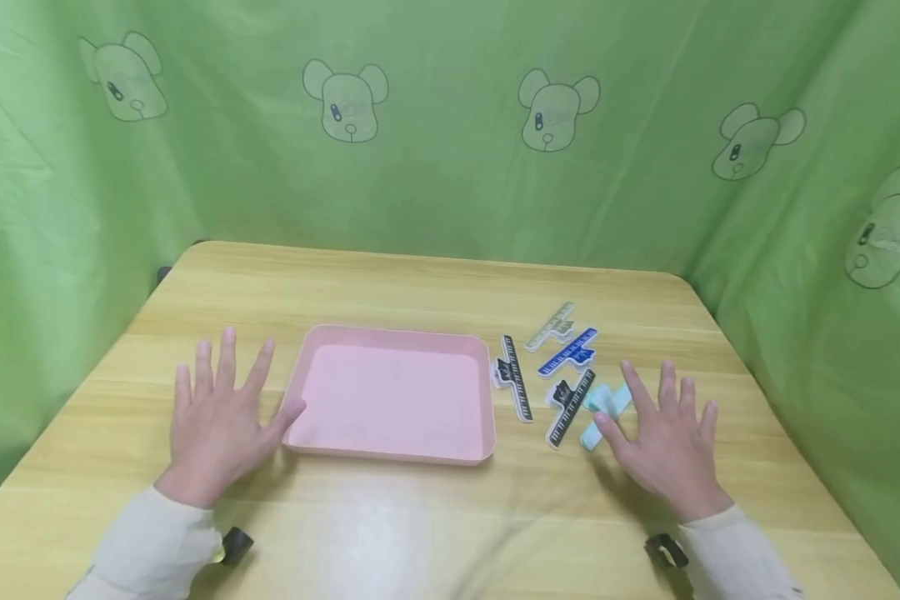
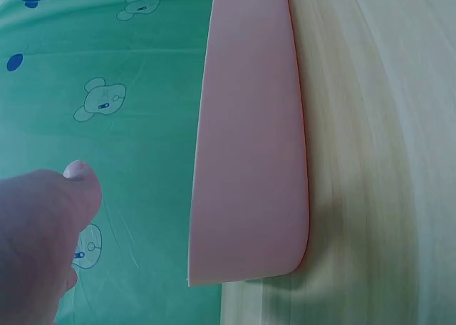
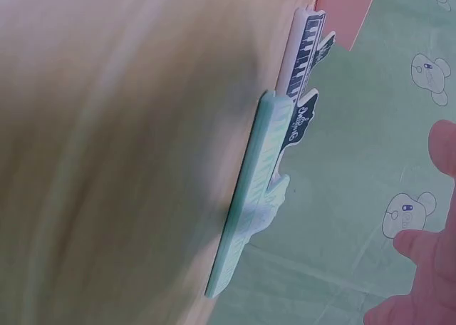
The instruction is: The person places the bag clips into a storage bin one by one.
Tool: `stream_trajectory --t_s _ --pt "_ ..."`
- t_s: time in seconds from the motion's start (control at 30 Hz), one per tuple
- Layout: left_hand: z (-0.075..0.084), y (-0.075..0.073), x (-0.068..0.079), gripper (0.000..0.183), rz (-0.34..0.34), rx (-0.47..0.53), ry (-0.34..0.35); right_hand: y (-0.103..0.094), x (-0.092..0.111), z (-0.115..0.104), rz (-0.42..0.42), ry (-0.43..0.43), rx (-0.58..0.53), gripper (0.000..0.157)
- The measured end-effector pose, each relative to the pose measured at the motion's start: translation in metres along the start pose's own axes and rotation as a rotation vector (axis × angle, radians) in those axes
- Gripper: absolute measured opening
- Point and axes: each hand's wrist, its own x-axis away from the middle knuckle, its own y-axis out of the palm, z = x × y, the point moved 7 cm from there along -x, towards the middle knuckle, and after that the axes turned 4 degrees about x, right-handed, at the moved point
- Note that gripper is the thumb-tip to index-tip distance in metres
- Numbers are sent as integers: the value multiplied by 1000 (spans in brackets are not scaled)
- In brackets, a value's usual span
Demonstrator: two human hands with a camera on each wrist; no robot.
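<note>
A pink tray lies on the wooden table, its near side wall large in the left wrist view. My left hand is spread beside the tray's left end, thumb by the rim; whether it touches cannot be told. To the tray's right lie several piano-key clips: a black clip, a second black clip, a blue clip, a beige clip and a mint-green clip. My right hand is spread beside the mint clip, fingers apart, holding nothing; its thumb overlaps that clip in the head view.
Green curtain with bear-head outlines hangs behind and on both sides of the table. Dark straps show at the wrists, below the light sleeves.
</note>
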Motion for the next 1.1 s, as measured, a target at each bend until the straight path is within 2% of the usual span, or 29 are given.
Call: stream_trajectory --t_s 0.47,0.6,0.83,0.93,1.1 --pt "1 1 -1 81 1 63 10 -1 -13 4 -3 -14 -17 78" --pt "2 4 -1 81 -40 137 -1 -2 -20 4 -22 -22 -57 76" --pt "4 16 0 87 -155 321 -44 -2 -30 8 -70 -18 -139 71" --pt "7 20 0 88 -167 395 -38 -1 -36 11 -91 5 -194 68" --pt "10 24 -1 89 -159 460 -40 2 -44 16 -142 76 -282 65"
